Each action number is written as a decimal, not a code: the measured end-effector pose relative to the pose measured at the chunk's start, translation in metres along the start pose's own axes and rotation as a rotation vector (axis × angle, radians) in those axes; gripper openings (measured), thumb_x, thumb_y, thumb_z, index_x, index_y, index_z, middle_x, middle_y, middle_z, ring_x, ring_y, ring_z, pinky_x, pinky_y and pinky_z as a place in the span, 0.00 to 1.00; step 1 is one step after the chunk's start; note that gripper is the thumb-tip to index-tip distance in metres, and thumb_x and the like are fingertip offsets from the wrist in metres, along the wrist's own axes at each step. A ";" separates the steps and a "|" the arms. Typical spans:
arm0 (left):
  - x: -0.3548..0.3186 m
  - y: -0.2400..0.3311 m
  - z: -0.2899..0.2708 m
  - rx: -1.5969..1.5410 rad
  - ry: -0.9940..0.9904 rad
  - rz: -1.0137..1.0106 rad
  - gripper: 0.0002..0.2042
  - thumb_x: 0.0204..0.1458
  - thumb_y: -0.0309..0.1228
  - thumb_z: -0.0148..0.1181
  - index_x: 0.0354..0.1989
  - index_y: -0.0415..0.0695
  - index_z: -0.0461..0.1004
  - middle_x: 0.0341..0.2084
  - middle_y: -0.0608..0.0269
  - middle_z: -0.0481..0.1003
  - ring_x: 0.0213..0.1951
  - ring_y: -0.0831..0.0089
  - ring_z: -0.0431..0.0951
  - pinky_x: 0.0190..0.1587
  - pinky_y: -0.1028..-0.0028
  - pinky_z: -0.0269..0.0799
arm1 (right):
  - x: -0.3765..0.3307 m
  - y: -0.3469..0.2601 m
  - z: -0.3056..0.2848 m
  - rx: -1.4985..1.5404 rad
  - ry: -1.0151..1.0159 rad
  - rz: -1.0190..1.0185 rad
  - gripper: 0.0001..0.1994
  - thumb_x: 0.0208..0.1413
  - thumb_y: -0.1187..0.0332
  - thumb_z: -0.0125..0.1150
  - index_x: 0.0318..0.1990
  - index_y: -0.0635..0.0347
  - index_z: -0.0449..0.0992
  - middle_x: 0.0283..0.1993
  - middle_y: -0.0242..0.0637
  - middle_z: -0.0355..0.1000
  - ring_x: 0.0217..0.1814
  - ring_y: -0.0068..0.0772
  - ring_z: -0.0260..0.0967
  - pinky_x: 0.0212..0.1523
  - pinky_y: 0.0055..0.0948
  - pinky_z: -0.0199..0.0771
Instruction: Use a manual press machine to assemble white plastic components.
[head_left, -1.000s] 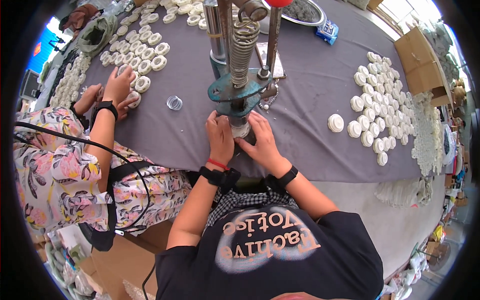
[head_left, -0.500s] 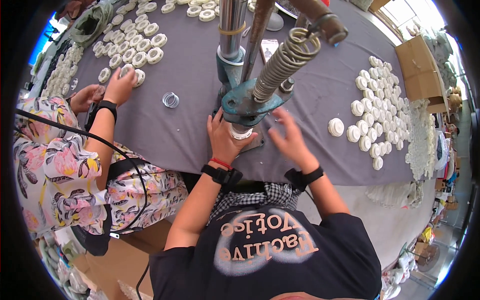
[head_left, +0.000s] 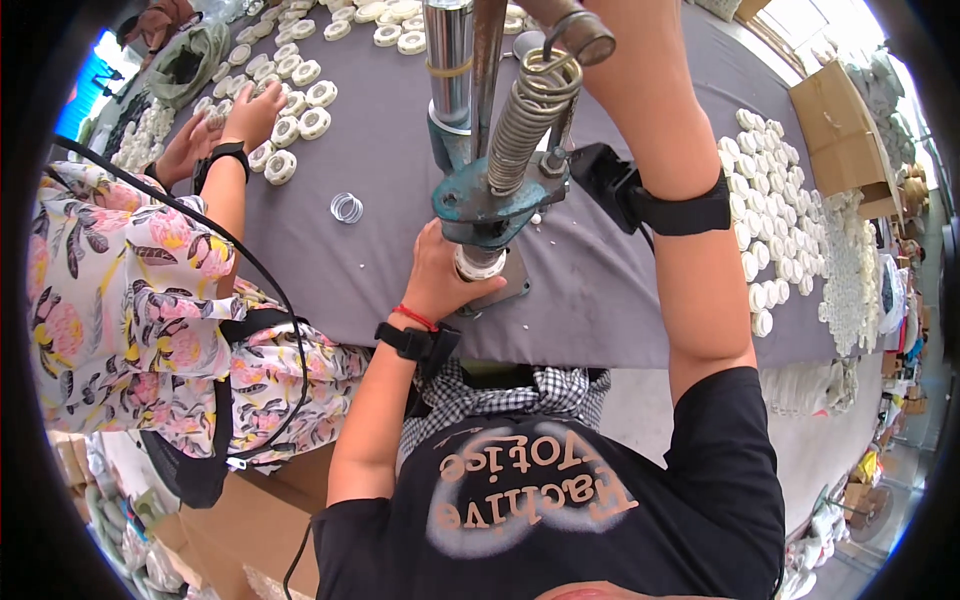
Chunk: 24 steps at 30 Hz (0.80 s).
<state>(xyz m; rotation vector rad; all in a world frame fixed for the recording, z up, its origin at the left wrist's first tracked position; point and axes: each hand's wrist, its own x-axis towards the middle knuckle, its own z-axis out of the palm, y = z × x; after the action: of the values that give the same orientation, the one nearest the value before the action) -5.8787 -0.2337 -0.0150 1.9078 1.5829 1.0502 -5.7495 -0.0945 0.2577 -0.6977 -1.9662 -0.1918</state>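
Note:
My left hand (head_left: 435,272) is closed round a white ring-shaped plastic part (head_left: 480,262) at the foot of a blue-green hand press (head_left: 490,205). The thumb lies along the near side of the part, and the fingers are partly hidden behind the press. Directly above the part is the press's lower end. My right arm (head_left: 700,280) reaches up past the press's coil spring (head_left: 537,120) to the top edge, where the hand is out of view. A rusty metal bar (head_left: 585,38) stands beside that arm.
At left, a co-worker's hands (head_left: 250,112) are among white ring-shaped parts (head_left: 312,123). A loose wire spring (head_left: 346,208) lies on the grey cloth (head_left: 390,320). Many round white pieces (head_left: 775,200) cover the right side, near a cardboard box (head_left: 840,130).
My right hand has gone from beside the press up out of the picture. My left hand stays on the white part. The co-worker's hands have moved farther in among the parts.

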 end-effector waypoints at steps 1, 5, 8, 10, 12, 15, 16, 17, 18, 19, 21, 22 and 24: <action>-0.002 0.003 -0.002 0.004 0.000 0.002 0.40 0.30 0.48 0.75 0.54 0.46 0.66 0.51 0.55 0.68 0.57 0.54 0.63 0.61 0.54 0.51 | -0.001 0.000 0.000 0.001 0.000 -0.003 0.11 0.55 0.68 0.52 0.25 0.65 0.72 0.24 0.53 0.70 0.29 0.57 0.70 0.32 0.48 0.68; -0.007 0.030 0.000 -0.011 0.104 -0.099 0.37 0.30 0.49 0.74 0.52 0.46 0.69 0.52 0.56 0.68 0.58 0.54 0.63 0.63 0.50 0.47 | 0.001 -0.005 -0.002 -0.014 -0.093 0.090 0.09 0.54 0.69 0.51 0.30 0.66 0.74 0.26 0.54 0.71 0.31 0.57 0.71 0.34 0.47 0.68; -0.007 0.022 0.015 -0.063 0.077 -0.185 0.37 0.31 0.49 0.74 0.52 0.47 0.69 0.54 0.57 0.68 0.59 0.55 0.62 0.64 0.47 0.42 | -0.003 0.001 0.001 0.016 0.072 0.017 0.10 0.53 0.71 0.51 0.38 0.68 0.76 0.29 0.55 0.72 0.33 0.56 0.71 0.36 0.45 0.71; -0.003 0.006 0.023 -0.046 0.063 -0.156 0.37 0.31 0.49 0.74 0.52 0.47 0.69 0.56 0.58 0.67 0.60 0.55 0.61 0.65 0.45 0.40 | -0.006 0.001 -0.013 0.075 0.056 0.040 0.11 0.53 0.72 0.51 0.40 0.69 0.75 0.29 0.55 0.72 0.33 0.56 0.71 0.37 0.43 0.71; -0.006 -0.011 0.018 -0.065 -0.016 -0.123 0.39 0.31 0.49 0.74 0.55 0.48 0.68 0.59 0.60 0.65 0.64 0.55 0.57 0.66 0.45 0.37 | -0.022 -0.037 -0.051 0.429 -0.107 0.336 0.12 0.53 0.71 0.52 0.42 0.71 0.75 0.29 0.52 0.73 0.33 0.52 0.72 0.36 0.39 0.71; -0.009 -0.027 0.026 -0.094 0.032 -0.128 0.39 0.31 0.48 0.74 0.56 0.49 0.68 0.61 0.59 0.63 0.67 0.54 0.51 0.66 0.45 0.34 | -0.084 -0.063 -0.108 0.694 -0.270 0.663 0.28 0.53 0.80 0.40 0.65 0.72 0.54 0.59 0.58 0.65 0.65 0.49 0.61 0.57 0.34 0.65; -0.011 -0.029 0.027 -0.098 0.030 -0.135 0.39 0.31 0.48 0.74 0.56 0.49 0.68 0.61 0.59 0.63 0.67 0.54 0.51 0.66 0.45 0.34 | -0.109 -0.066 -0.124 0.700 -0.423 0.710 0.37 0.44 0.83 0.35 0.68 0.70 0.45 0.65 0.61 0.57 0.70 0.56 0.50 0.63 0.39 0.59; -0.013 -0.030 0.028 -0.078 0.025 -0.143 0.41 0.31 0.48 0.75 0.58 0.49 0.66 0.62 0.58 0.62 0.68 0.53 0.49 0.66 0.45 0.34 | -0.131 -0.066 -0.134 0.839 -0.536 0.820 0.40 0.45 0.85 0.36 0.70 0.67 0.36 0.72 0.56 0.45 0.73 0.42 0.48 0.55 0.20 0.63; -0.016 -0.031 0.029 -0.052 0.023 -0.155 0.43 0.30 0.48 0.75 0.59 0.49 0.65 0.62 0.57 0.61 0.69 0.52 0.47 0.67 0.45 0.34 | -0.145 -0.061 -0.144 0.745 -0.810 0.840 0.42 0.44 0.86 0.37 0.70 0.67 0.31 0.73 0.57 0.38 0.76 0.41 0.39 0.57 0.18 0.60; -0.012 -0.027 0.034 -0.063 0.009 -0.145 0.43 0.30 0.48 0.75 0.59 0.49 0.65 0.62 0.57 0.61 0.69 0.52 0.47 0.67 0.45 0.34 | -0.165 -0.059 -0.142 0.811 -0.819 1.047 0.42 0.44 0.83 0.41 0.70 0.69 0.35 0.72 0.60 0.42 0.76 0.43 0.39 0.61 0.22 0.56; -0.009 -0.026 0.044 -0.113 0.104 -0.154 0.47 0.29 0.50 0.75 0.62 0.49 0.62 0.63 0.51 0.60 0.70 0.49 0.43 0.67 0.45 0.33 | -0.224 -0.044 -0.109 0.599 -0.975 1.063 0.40 0.43 0.76 0.49 0.68 0.71 0.42 0.69 0.64 0.46 0.74 0.55 0.42 0.70 0.36 0.43; -0.006 -0.025 0.046 -0.118 0.095 -0.146 0.47 0.29 0.50 0.75 0.62 0.49 0.62 0.63 0.51 0.60 0.70 0.49 0.43 0.67 0.45 0.33 | -0.265 -0.038 -0.081 0.436 -0.887 1.002 0.39 0.43 0.77 0.49 0.67 0.72 0.45 0.68 0.65 0.47 0.73 0.57 0.42 0.70 0.39 0.45; -0.004 -0.024 0.048 -0.084 0.151 -0.096 0.49 0.29 0.52 0.75 0.64 0.49 0.60 0.63 0.46 0.57 0.70 0.48 0.41 0.66 0.44 0.32 | -0.323 -0.021 -0.015 0.150 -0.606 0.747 0.37 0.41 0.78 0.50 0.65 0.70 0.50 0.67 0.62 0.50 0.72 0.58 0.44 0.71 0.44 0.43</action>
<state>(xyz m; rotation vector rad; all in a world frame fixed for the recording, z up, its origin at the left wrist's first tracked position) -5.8563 -0.2258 -0.0628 1.7153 1.6667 1.2237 -5.6415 -0.2443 -0.0092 -1.4505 -2.0817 0.6837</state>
